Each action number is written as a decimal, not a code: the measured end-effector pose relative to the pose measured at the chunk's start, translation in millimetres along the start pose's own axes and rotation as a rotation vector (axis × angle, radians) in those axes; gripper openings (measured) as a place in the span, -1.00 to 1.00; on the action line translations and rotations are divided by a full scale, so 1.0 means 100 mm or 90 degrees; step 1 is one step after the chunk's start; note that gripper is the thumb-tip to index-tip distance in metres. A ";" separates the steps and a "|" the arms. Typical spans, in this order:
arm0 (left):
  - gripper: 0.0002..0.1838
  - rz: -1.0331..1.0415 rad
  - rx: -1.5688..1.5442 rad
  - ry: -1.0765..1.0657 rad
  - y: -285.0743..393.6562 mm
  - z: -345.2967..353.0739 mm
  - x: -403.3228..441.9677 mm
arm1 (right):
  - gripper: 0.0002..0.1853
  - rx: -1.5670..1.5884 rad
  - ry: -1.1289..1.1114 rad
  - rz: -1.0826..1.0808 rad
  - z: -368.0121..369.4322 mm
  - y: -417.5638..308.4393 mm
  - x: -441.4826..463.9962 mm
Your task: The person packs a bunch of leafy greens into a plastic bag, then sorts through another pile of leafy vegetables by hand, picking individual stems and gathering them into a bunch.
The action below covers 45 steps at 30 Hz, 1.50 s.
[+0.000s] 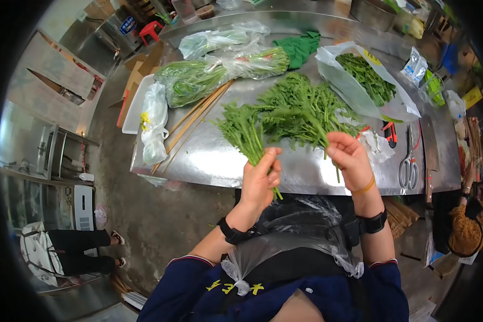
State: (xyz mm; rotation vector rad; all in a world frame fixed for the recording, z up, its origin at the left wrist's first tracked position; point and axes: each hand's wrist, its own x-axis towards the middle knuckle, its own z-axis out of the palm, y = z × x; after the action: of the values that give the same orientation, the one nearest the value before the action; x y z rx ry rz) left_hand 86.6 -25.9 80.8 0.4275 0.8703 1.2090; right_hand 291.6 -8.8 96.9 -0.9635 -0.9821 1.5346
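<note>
The pile of greens (pixel 300 107) lies on the metal bench (pixel 201 158), its leaf tips mostly pointing away from the person. Just to the left of this pile and on its near side, the left hand (pixel 261 180) has its fingers closed round the stems of a leafy bunch (pixel 240 129). The bunch's long axis slants: the leaves point up and away to the left, and the cut stem ends come out below the fist, towards the person and slightly right. At the pile's near right side, the right hand (pixel 351 161) pinches a single sprig (pixel 321 131) between thumb and fingers; its leafy end leans away and left over the pile, its bare stem pointing down towards the person.

Left of the pile, thin wooden sticks (pixel 198 119) run obliquely, near ends to the left. Beyond the pile to the left lies a plastic-wrapped bundle (pixel 220 75), set more crosswise. An open bag of greens (pixel 335 75) sits right of the pile, and scissors (pixel 411 153) lie farther right and nearer, blades pointing away.
</note>
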 end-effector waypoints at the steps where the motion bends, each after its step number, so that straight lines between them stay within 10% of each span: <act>1: -0.75 0.007 0.024 -0.010 0.00 0.04 -0.03 | -0.67 -0.010 0.004 -0.022 0.11 0.00 -0.03; 14: -0.83 0.065 0.025 -0.066 0.01 0.08 -0.11 | -0.82 -0.283 -0.054 -0.108 0.54 0.20 -0.10; 19: -0.86 0.058 0.027 -0.059 0.03 0.09 -0.12 | -0.76 -0.131 0.002 0.059 0.58 0.14 -0.03; 30: -0.85 0.028 0.079 -0.091 -0.11 -0.03 -0.09 | -0.89 -0.511 -0.004 -0.259 0.55 0.26 0.04; 32: -0.85 0.032 0.079 -0.070 -0.09 -0.03 -0.10 | -0.92 -0.508 0.178 -0.307 0.45 0.29 0.12; 35: -0.84 0.052 0.064 -0.037 -0.03 -0.08 -0.07 | -0.73 -0.155 0.316 -0.136 -0.05 0.16 0.32; 36: -0.83 0.067 0.047 -0.021 -0.02 -0.11 -0.07 | -0.58 0.126 0.276 -0.045 -0.30 0.07 0.34; 39: -0.81 0.085 0.021 0.023 0.06 -0.19 -0.02 | -0.54 0.162 0.061 0.191 -0.42 -0.06 0.26; 43: -0.77 0.095 -0.002 0.039 0.03 -0.25 0.04 | -0.85 -0.699 0.116 -0.150 -0.09 0.37 0.27; 45: -0.76 0.094 0.014 0.051 0.03 -0.24 0.04 | -0.87 -0.818 0.172 -0.175 -0.08 0.42 0.27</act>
State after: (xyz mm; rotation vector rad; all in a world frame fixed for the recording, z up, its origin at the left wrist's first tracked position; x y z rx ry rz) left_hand 66.8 -24.9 66.7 0.4702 0.9349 1.3614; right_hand 281.4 12.9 52.5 -1.7238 -1.8268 0.3753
